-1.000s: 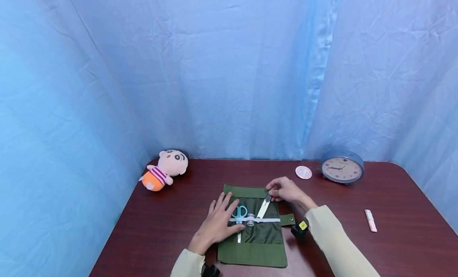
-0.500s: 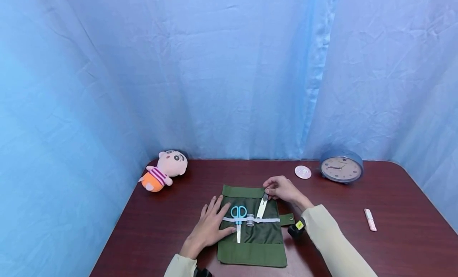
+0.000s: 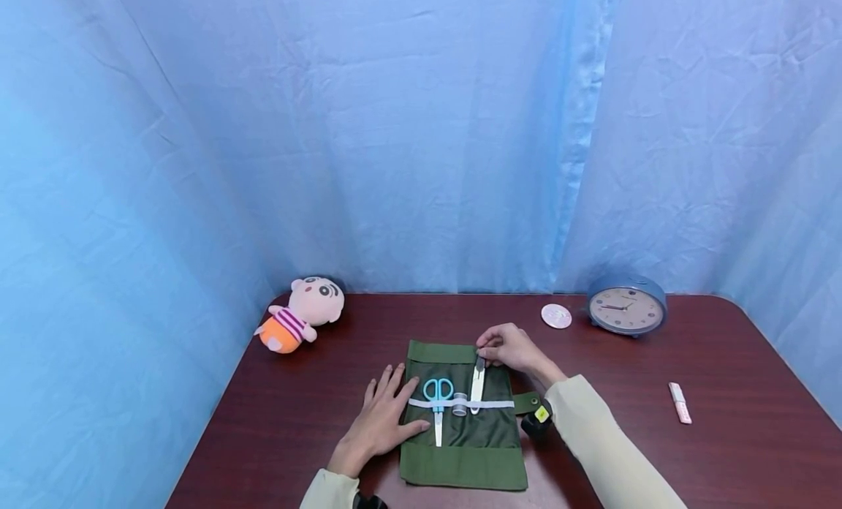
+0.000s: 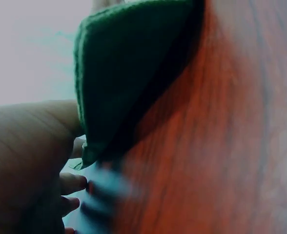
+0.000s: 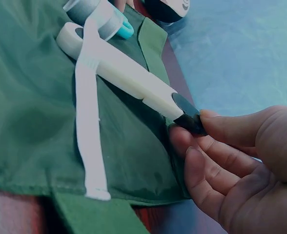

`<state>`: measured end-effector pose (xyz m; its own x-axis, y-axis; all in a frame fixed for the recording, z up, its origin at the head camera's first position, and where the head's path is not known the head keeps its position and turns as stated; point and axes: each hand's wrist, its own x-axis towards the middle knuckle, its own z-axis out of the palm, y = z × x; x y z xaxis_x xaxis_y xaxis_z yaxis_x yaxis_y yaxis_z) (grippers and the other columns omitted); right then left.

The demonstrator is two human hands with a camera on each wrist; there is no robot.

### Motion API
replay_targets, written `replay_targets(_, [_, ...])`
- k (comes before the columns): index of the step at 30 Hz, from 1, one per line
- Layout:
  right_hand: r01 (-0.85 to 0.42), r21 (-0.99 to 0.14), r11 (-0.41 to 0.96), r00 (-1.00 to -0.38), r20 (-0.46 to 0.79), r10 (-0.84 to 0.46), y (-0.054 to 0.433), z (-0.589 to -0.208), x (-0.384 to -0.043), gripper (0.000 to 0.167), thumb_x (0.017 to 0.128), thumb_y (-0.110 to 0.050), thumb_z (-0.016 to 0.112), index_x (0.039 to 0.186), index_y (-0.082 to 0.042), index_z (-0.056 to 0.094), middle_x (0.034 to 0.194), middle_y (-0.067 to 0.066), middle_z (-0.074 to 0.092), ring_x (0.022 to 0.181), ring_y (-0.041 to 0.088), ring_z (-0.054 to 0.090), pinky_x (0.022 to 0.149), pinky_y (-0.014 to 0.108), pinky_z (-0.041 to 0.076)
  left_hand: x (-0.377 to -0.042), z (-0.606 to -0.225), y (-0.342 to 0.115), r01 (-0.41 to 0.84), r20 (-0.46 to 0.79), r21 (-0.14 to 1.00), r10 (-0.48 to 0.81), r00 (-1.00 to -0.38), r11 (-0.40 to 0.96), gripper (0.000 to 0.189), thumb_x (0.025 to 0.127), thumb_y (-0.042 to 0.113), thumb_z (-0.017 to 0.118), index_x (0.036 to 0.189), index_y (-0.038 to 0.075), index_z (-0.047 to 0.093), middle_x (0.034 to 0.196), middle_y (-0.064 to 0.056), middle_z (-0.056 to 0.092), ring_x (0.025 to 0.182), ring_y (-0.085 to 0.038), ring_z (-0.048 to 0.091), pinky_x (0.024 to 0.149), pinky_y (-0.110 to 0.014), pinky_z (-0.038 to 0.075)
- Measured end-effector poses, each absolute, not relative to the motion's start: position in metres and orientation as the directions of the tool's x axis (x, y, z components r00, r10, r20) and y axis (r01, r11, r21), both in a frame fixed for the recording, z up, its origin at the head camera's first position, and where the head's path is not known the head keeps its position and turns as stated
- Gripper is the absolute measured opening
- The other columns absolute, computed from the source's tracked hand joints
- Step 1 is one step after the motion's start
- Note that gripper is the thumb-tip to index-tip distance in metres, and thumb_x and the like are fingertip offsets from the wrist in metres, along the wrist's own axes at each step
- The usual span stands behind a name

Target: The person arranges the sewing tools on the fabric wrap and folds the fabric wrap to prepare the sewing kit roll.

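A green fabric tool roll (image 3: 463, 468) lies unfolded on the table, a white elastic strap (image 5: 88, 131) across its middle. My right hand (image 3: 516, 348) pinches the dark end of a white utility knife (image 3: 477, 387) between thumb and fingers. In the right wrist view the knife's other end, with a round hole, passes under the strap. Left of it, the strap also crosses a small grey spool (image 3: 460, 404) and blue-handled scissors (image 3: 438, 393). My left hand (image 3: 380, 423) lies with fingers spread at the roll's left edge, its thumb over the fabric.
A snap tab (image 3: 526, 403) sticks out from the roll's right side. A plush doll (image 3: 299, 315) lies at the back left. At the back right are a round white disc (image 3: 556, 316) and a blue clock (image 3: 627, 306). A small pink-and-white stick (image 3: 680, 403) lies at the right.
My right hand has moved left with the knife, which now stands straighter and reaches farther below the strap. My left hand has slid left, off the scissors, to the roll's edge.
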<state>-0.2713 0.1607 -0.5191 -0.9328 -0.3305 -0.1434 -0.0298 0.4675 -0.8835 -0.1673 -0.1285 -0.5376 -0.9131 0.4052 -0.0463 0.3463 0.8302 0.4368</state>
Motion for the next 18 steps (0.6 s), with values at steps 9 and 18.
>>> replay_targets(9, [-0.041, -0.868, 0.494, -0.936, -0.141, -0.324, 0.158, -0.521, -0.267, 0.011, 0.092, 0.000, 0.067, 0.100, 0.005, 0.073, 0.085, 0.012, 0.072, 0.068, 0.013, 0.067, 0.065, 0.031, 0.059, -0.168, -0.542, -0.131, 0.335, -0.061, 0.461, 0.405, -0.912, 0.822, 0.078, 0.092, 0.057, 0.063, 0.154, 0.014, 0.041, 0.167, -0.019, 0.022, 0.155, -0.043, 0.016, 0.120, -0.068, 0.018])
replay_targets(18, [-0.055, -0.852, 0.520, -0.920, -0.159, -0.358, 0.152, -0.521, -0.259, 0.014, 0.092, -0.001, 0.068, 0.103, 0.002, 0.074, 0.089, 0.012, 0.073, 0.070, 0.013, 0.068, 0.064, 0.029, 0.058, -0.169, -0.547, -0.131, 0.331, -0.062, 0.453, 0.400, -0.915, 0.828, 0.078, 0.092, 0.057, 0.062, 0.154, 0.015, 0.040, 0.167, -0.018, 0.021, 0.156, -0.043, 0.015, 0.120, -0.068, 0.017])
